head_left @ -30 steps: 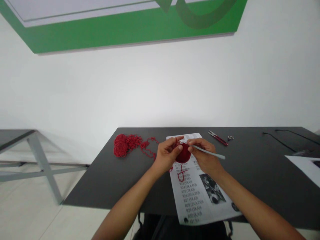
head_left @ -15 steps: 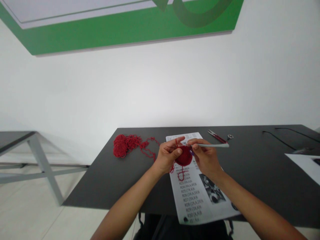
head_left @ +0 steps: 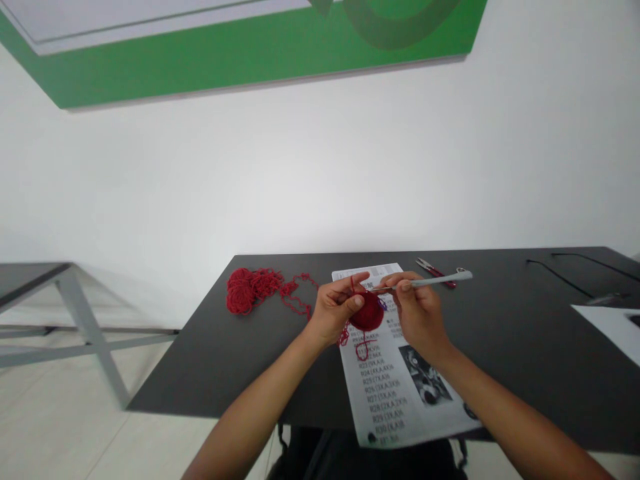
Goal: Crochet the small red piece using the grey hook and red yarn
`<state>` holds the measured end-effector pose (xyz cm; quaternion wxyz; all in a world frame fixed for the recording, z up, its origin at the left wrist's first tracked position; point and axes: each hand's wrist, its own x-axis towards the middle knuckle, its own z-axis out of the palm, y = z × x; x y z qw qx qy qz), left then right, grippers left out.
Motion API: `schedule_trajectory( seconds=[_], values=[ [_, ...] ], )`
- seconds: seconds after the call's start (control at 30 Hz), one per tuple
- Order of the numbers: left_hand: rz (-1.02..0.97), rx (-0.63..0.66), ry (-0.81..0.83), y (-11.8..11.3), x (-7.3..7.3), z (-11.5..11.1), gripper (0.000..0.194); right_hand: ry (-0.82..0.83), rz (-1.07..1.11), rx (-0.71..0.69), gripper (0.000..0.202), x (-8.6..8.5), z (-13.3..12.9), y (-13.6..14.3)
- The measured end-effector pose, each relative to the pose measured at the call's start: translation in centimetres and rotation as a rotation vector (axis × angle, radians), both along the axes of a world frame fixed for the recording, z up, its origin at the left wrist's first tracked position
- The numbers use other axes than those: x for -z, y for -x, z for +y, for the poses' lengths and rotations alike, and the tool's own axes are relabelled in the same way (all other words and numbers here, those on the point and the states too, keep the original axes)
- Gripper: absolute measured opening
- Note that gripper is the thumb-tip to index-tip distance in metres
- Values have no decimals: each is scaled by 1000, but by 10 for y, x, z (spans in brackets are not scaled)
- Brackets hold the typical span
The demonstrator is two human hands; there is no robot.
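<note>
Hands, two, bare: left hand (head_left: 336, 305), right hand (head_left: 419, 308). Crocheted piece (head_left: 367, 315), one, rounded, dark red yarn, with a short red tail hanging below it. Crochet hook (head_left: 440, 279), one, slim metal shaft, pale grey handle. Small loop of purple yarn (head_left: 383, 304), one, at the piece's right edge. Heap of loose red yarn (head_left: 242, 292), one, far left on the black, flat tabletop (head_left: 225, 373), a tangled strand trailing toward the left hand. Printed sheets of white paper, two: one (head_left: 387, 407) beneath the hands, one (head_left: 607, 328) at the right edge. Metal snips with dark red handles (head_left: 436, 272), one pair, beyond the right hand.

Position: the crocheted piece is between the two hands, above the nearer sheet. The left hand pinches its left side between thumb and fingers, forefinger extended with a red strand over it. The right hand pinches the hook, its tip at the piece's upper edge; whether it enters a stitch is too small to tell.
</note>
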<state>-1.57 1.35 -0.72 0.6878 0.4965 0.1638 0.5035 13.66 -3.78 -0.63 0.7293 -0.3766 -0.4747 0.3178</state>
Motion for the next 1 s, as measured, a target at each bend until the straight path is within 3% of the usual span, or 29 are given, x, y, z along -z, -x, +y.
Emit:
schedule_trajectory(
  seconds=[0.6, 0.7, 0.87, 0.93, 1.0],
  values=[
    [144, -79, -166, 4, -3, 3, 49, -202, -341, 55, 18, -8, -3, -6],
    [217, -134, -256, 7, -5, 4, 45, -265, -476, 44, 15, -6, -2, -9],
    [403, -294, -497, 10, -8, 6, 17, -392, -760, 78, 12, 0, 0, -13],
    [413, -319, -508, 9, -7, 6, 17, -464, -891, 127, 16, 1, 1, -12],
    [364, -301, -411, 6, -5, 5, 27, -531, -1026, 209, 20, 1, 0, -10]
  ],
)
